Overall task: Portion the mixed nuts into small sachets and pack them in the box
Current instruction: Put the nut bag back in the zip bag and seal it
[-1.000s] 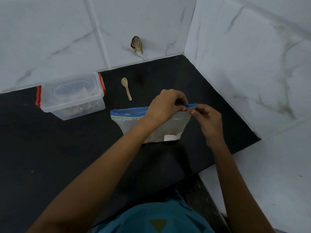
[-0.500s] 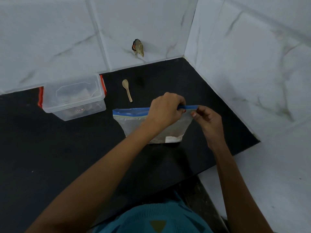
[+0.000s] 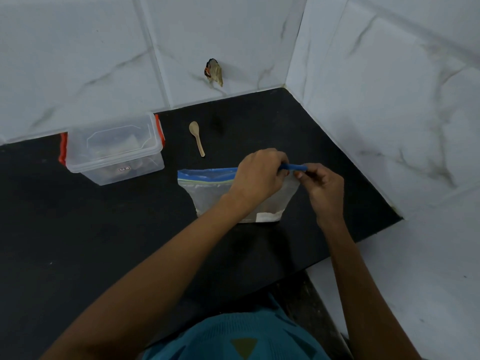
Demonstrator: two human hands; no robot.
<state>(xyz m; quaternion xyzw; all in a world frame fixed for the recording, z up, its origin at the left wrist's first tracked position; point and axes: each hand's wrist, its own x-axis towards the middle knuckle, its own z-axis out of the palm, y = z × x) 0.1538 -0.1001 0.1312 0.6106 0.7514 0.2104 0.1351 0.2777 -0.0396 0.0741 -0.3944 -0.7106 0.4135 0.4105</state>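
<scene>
A clear zip bag (image 3: 207, 193) with a blue top strip stands on the black counter (image 3: 78, 242). My left hand (image 3: 257, 175) pinches the blue strip near its right end. My right hand (image 3: 320, 185) pinches the same strip's right tip. What is inside the bag is hard to make out. A clear plastic box (image 3: 114, 149) with orange clips and its lid on sits at the back left. A small wooden spoon (image 3: 197, 136) lies behind the bag.
White marbled tile walls meet in a corner at the back right. A scrap of wrapper (image 3: 214, 71) is stuck on the back wall. The counter's front edge runs diagonally below my forearms, with my teal shirt beneath it.
Both hands stay on the bag's blue strip and have shifted slightly right along it. The bag, box and spoon have not moved.
</scene>
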